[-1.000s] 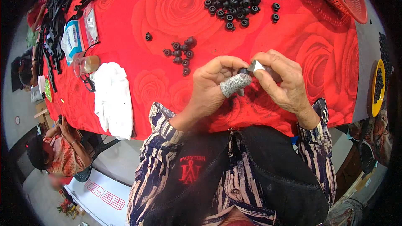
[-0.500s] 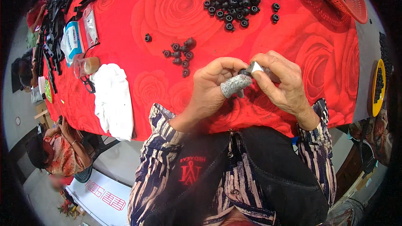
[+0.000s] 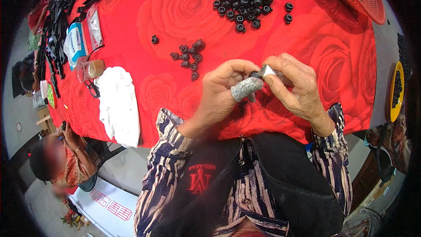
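Observation:
My left hand point(image 3: 218, 92) is closed on a small black round part point(image 3: 254, 75), pinched at the fingertips. A speckled grey finger sleeve point(image 3: 245, 89) covers its thumb. My right hand point(image 3: 299, 88) pinches a small flat piece, pale and metallic like a blade point(image 3: 268, 71), against the black part; its exact kind is partly hidden by the fingers. Left of my hands lies a small cluster of similar black parts point(image 3: 185, 57), with one single part point(image 3: 155, 39) apart from it. A larger pile of them point(image 3: 245, 2) sits farther off.
A red rose-patterned cloth point(image 3: 175, 13) covers the table. At left are a white cloth point(image 3: 117, 109), a cup of brown liquid point(image 3: 94, 68), a tissue pack point(image 3: 76, 44) and long black pieces point(image 3: 55, 30). Right: a red basket point(image 3: 372, 0) and a yellow tray point(image 3: 396, 105). Another person point(image 3: 70, 158) sits at lower left.
My hands stay almost in place, with the pale piece still against the black part and only slight finger shifts. The person at lower left has moved their head.

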{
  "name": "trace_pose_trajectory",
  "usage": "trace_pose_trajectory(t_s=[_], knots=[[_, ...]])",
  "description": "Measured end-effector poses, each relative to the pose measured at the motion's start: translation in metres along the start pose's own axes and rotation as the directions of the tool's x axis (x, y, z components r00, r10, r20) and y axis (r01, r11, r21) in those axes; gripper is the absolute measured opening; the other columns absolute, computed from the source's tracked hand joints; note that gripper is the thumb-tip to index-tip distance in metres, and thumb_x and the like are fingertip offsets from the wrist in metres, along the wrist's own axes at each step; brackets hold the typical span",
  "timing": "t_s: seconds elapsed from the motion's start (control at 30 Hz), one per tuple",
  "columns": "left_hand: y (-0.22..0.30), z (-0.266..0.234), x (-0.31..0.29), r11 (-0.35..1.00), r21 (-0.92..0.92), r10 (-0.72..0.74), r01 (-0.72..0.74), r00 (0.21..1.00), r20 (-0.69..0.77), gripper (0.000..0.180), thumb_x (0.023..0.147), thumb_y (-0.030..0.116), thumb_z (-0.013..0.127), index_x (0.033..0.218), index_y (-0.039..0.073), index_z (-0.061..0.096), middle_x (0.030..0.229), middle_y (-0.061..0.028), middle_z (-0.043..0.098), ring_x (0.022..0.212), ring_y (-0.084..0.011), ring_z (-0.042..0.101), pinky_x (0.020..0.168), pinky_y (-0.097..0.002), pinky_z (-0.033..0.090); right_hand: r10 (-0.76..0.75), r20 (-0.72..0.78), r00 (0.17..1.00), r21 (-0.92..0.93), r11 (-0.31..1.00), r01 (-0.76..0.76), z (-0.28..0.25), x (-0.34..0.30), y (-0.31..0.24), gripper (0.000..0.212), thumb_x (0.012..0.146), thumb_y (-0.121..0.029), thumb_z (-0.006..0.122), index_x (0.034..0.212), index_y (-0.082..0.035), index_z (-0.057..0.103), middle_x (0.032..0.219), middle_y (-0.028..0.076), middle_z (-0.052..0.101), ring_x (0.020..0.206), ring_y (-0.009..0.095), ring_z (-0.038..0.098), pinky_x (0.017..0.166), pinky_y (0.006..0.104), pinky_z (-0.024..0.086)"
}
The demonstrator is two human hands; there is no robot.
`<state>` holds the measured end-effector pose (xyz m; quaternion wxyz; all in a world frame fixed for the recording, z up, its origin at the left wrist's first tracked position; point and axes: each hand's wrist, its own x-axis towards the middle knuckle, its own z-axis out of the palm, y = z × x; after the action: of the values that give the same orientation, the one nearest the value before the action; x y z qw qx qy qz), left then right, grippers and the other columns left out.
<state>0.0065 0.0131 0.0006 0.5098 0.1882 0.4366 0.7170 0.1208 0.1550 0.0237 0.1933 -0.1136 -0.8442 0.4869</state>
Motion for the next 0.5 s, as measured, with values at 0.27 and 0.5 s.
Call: trace_pose_trajectory(t_s=[0.27,0.5], knots=[[0.0001,-0.0004,0.0013,1.000,-0.019,-0.022,0.022,1.000,-0.001,0.024,0.086,0.002,0.059,0.108,-0.003,0.053,0.092,-0.0063,0.059,0.079,-0.0085,0.057,0.057,-0.0211,0.051,0.008,-0.015,1.000,-0.009,1.000,-0.008,0.0008,0.0009,-0.0001,0.017,0.076,0.000,0.063,0.092,0.001,0.059,0.069,0.010,0.051,0.055,0.020,0.051,0.049,0.0308,0.039],[-0.0038,-0.0029,0.0004,0.999,0.026,-0.030,0.030,1.000,0.005,0.026,0.086,0.006,0.060,0.109,-0.003,0.052,0.091,-0.0062,0.060,0.077,-0.0089,0.058,0.056,-0.0210,0.051,-0.017,0.031,0.999,-0.021,1.000,0.018,0.0004,-0.0007,0.0040,0.018,0.076,0.000,0.063,0.093,0.002,0.058,0.067,0.010,0.050,0.054,0.020,0.050,0.048,0.0316,0.039]])
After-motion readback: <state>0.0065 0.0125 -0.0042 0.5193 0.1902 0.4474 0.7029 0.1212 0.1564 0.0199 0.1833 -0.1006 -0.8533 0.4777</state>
